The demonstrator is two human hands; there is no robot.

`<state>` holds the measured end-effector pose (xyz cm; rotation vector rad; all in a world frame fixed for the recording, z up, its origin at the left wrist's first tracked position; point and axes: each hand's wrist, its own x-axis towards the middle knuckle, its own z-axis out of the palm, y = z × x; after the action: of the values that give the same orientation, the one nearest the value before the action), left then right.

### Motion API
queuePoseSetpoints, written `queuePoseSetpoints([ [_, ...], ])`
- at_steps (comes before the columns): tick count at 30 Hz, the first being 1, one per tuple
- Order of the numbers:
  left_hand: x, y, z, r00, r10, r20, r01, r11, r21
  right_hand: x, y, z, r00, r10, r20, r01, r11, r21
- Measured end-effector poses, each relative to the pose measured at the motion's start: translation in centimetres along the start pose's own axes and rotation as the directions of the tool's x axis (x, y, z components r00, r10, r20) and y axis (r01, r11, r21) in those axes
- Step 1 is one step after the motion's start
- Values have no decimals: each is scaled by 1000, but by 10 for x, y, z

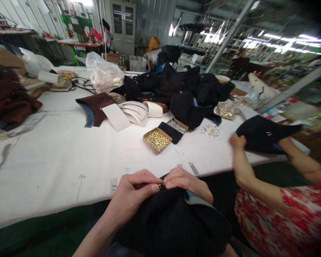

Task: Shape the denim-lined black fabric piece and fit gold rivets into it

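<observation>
A black fabric piece (pixel 166 221) with a blue-grey lining lies bunched in front of me, below the table's edge. My left hand (pixel 140 187) pinches its upper edge, thumb and forefinger closed around a small gold-coloured fitting (pixel 159 185). Right beside it, my right hand (pixel 187 181) also grips the fabric, its fingertips meeting the left ones. The fingers hide most of the fitting. On the table beyond my hands stands a small cardboard box (pixel 157 140) of gold metal fittings. Behind that is a second box (pixel 178 125) with silver ones, and a dark flat piece (pixel 170 132) lies between them.
At the right, a co-worker's hands (pixel 239 141) hold another black piece (pixel 267 132). Loose fittings (pixel 210 131) lie on the white table (pixel 56 150). Farther back are black fabric pieces (pixel 182 82), a brown piece (pixel 96 107), white strips (pixel 133 112) and a plastic bag (pixel 104 73).
</observation>
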<state>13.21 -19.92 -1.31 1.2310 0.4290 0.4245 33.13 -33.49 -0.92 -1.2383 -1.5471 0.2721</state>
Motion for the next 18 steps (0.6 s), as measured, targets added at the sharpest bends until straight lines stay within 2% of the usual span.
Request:
queuePoseSetpoints([
  [8, -18, 19, -9, 994, 54, 91, -65, 991, 115, 0, -7, 7, 1000, -2, 26, 2, 1000, -5],
  [13, -28, 32, -11, 990, 44, 137, -73, 974, 216, -2, -19, 20, 996, 15, -90, -25, 993, -115],
  [16, -33, 38, -14, 985, 34, 168, -78, 962, 261, 3, -20, 20, 998, 16, -55, -23, 992, -124],
  [18, -35, 41, -18, 982, 35, 183, -87, 955, 284, 7, -19, 17, 1000, 15, 26, -13, 994, -105],
])
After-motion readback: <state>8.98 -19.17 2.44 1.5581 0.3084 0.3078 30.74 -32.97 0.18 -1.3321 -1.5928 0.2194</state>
